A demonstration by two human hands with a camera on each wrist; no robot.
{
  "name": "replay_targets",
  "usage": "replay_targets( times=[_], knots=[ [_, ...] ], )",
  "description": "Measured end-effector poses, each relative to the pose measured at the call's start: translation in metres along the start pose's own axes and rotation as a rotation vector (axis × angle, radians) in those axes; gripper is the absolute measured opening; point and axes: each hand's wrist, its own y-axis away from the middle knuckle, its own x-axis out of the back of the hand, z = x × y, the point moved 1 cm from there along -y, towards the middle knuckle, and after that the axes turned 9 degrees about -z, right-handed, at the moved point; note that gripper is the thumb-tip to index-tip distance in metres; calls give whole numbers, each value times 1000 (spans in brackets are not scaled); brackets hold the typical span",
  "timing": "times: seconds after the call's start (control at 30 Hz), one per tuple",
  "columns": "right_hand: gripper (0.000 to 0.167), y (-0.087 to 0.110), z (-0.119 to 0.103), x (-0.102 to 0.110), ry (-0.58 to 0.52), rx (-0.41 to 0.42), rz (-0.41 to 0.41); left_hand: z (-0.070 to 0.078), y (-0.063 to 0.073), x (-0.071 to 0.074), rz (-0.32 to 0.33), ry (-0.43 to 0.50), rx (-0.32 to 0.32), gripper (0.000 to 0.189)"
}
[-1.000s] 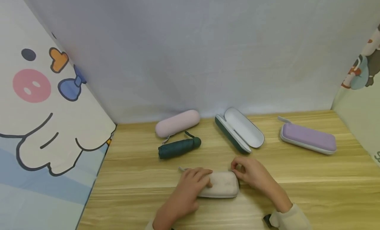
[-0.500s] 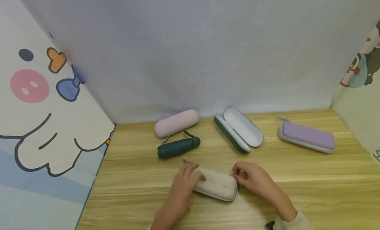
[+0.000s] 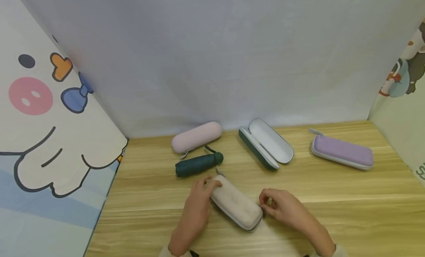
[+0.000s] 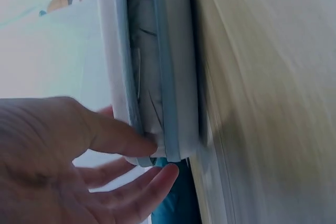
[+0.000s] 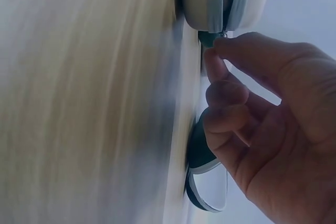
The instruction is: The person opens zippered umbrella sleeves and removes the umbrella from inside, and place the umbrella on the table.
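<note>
A beige zip case (image 3: 235, 202) lies slanted on the wooden table, a short grey loop at its far end. My left hand (image 3: 196, 203) grips its far left end, thumb on the lid edge and fingers around the end. In the left wrist view the case's long side is unzipped, and grey creased lining (image 4: 146, 66) shows in the gap. At the near right corner, my right hand (image 3: 282, 208) pinches the small zipper pull (image 5: 224, 34) between thumb and forefinger; the fingertips mostly hide it. What lies inside the case is hidden.
Behind the case lies a folded dark green umbrella (image 3: 199, 165), with a pink case (image 3: 197, 137) beyond it. An open green case with white lining (image 3: 271, 141) stands at the back middle. A purple case (image 3: 342, 151) lies at right. A pale curtain (image 3: 232, 58) closes off the back.
The beige case has turned clockwise, its left end swinging away and its right end coming nearer. My left hand has shifted left along it; my right hand has moved slightly nearer with the zipper pull.
</note>
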Motion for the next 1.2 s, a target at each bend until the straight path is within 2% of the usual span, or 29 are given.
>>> replay_targets(
  times=[0.17, 0.33, 0.43, 0.6, 0.77, 0.93, 1.2],
  knots=[
    [23, 2, -5, -3, 9, 22, -4, 3, -4, 1, 27, 34, 36, 53],
    [22, 4, -9, -6, -2, 35, -6, 7, -9, 4, -7, 166, 87, 32],
    [21, 5, -11, -9, -16, 45, -16, 9, -10, 5, -32, 229, 110, 25],
    [19, 6, -15, -13, -9, 72, -22, 14, -14, 1, -75, 274, 143, 34],
    [22, 6, -19, -19, 30, 104, -21, 18, -16, -4, -89, 313, 168, 45],
    [23, 6, -22, -22, 34, 119, -42, 19, -15, -4, -87, 315, 137, 53],
    [22, 5, -23, -23, 42, 120, -50, 17, -18, -4, -113, 293, 65, 55]
  ],
)
